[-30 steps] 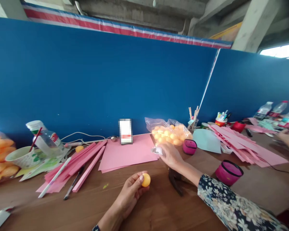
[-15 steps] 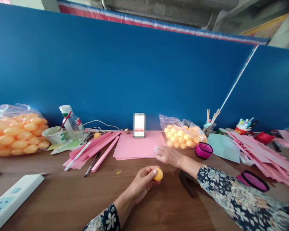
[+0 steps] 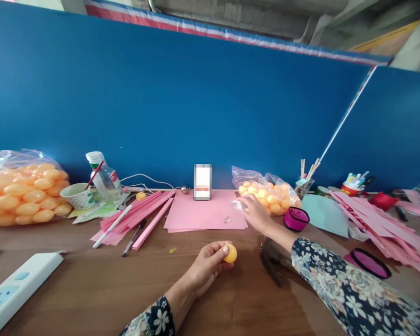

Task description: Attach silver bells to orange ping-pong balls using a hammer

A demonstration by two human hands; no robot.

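My left hand pinches an orange table tennis ball between thumb and fingers, low over the brown table. Farther up, my right hand is closed on a small clear plastic bag, partly hidden by the fingers. It hovers above the right edge of the pink paper sheets. Some tiny shiny pieces lie on the paper, too small to name. Just behind my right hand sits a plastic bag of orange balls. Under my right forearm lies a dark hammer, partly covered.
At left are a big bag of orange balls, a paper cup, a plastic bottle, pink strips, a pen and a power strip. Magenta bands and more pink strips lie right.
The view has swung left. My right hand has lifted back from the paper with the small bag, and tiny shiny pieces now show on the sheet. My left hand keeps the ball.
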